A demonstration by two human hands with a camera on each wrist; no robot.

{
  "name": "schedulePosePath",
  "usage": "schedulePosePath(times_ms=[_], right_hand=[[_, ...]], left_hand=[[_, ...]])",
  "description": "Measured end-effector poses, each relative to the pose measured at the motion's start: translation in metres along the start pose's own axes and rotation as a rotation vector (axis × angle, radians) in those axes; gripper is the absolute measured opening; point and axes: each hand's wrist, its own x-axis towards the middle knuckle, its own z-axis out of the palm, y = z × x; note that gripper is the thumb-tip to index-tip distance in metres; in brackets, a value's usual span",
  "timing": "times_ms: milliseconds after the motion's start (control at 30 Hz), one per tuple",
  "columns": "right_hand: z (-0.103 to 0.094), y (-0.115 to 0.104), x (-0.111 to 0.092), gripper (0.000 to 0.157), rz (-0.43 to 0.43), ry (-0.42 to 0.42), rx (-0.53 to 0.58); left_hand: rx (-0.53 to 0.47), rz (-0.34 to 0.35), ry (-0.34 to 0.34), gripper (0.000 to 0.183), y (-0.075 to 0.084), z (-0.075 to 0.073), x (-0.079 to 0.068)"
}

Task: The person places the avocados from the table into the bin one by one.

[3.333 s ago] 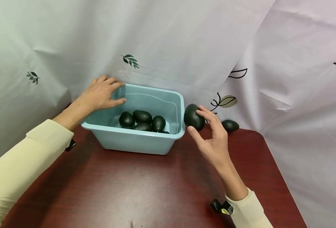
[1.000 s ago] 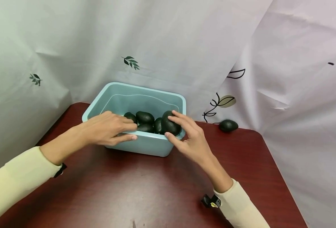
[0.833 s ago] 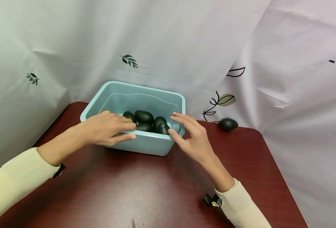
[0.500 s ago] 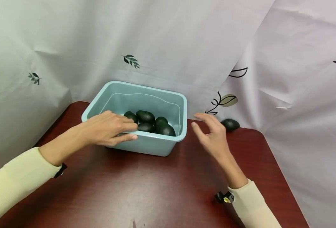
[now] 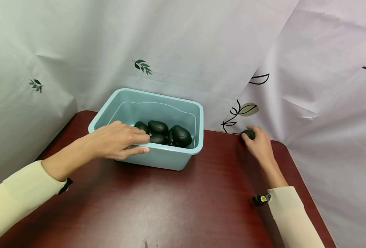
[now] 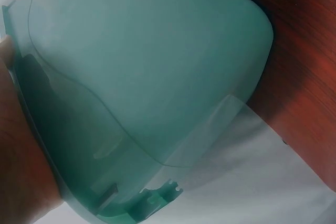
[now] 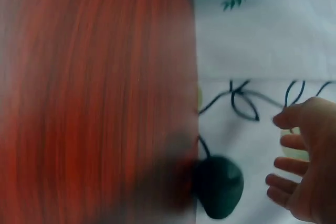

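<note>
In the head view my left hand [image 5: 119,139] grips the near rim of a light blue plastic basin [image 5: 153,159], fingers over the edge and thumb along the outer wall. Several dark green avocados [image 5: 180,136] lie inside, partly hidden by the wall and that hand. At the table's back right, my right hand [image 5: 260,141] has its thumb and fingers round a single avocado [image 5: 249,134], covering its right side. The blurred right wrist view shows this avocado [image 7: 218,186] with the fingers to its right. The basin [image 6: 147,61] fills most of the left wrist view.
The dark red wooden table [image 5: 170,199] runs back to a white cloth [image 5: 176,44] with printed leaves, hanging close behind the basin. More cloth hangs beyond the table's right edge. Each wrist carries a small black device [image 5: 261,199].
My right hand put an avocado into the basin, let go, and moved right to the avocado at the back. My left hand shifted from the basin's back left to its near rim.
</note>
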Motion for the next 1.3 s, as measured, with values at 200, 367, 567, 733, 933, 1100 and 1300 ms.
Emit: schedulePosePath(times_ms=[200,367,567,733,933,1100,1300], right_hand=[[-0.005,0.019,0.007,0.056,0.016,-0.129,-0.098],[-0.006,0.026,0.009,0.058,0.044,-0.156,-0.128],[-0.007,0.035,0.011,0.059,0.054,-0.174,-0.157],[-0.003,0.039,0.013,0.06,0.048,-0.179,-0.149],[-0.003,0.038,0.011,0.063,0.057,-0.178,-0.173],[-0.004,0.038,0.008,0.067,0.066,-0.166,-0.202],[-0.005,0.041,0.006,0.065,0.078,-0.166,-0.186]], left_hand=[[-0.007,-0.005,-0.012,0.035,0.0,0.0,0.0],[-0.006,-0.014,-0.013,0.035,0.001,-0.002,-0.001],[-0.004,-0.013,-0.013,0.035,0.001,-0.002,-0.001],[-0.008,-0.018,-0.011,0.036,0.001,0.0,0.0],[-0.008,-0.026,-0.022,0.036,0.0,-0.001,0.0],[-0.008,-0.028,-0.022,0.035,0.001,-0.002,0.001],[-0.01,-0.028,-0.024,0.035,0.001,-0.002,0.0]])
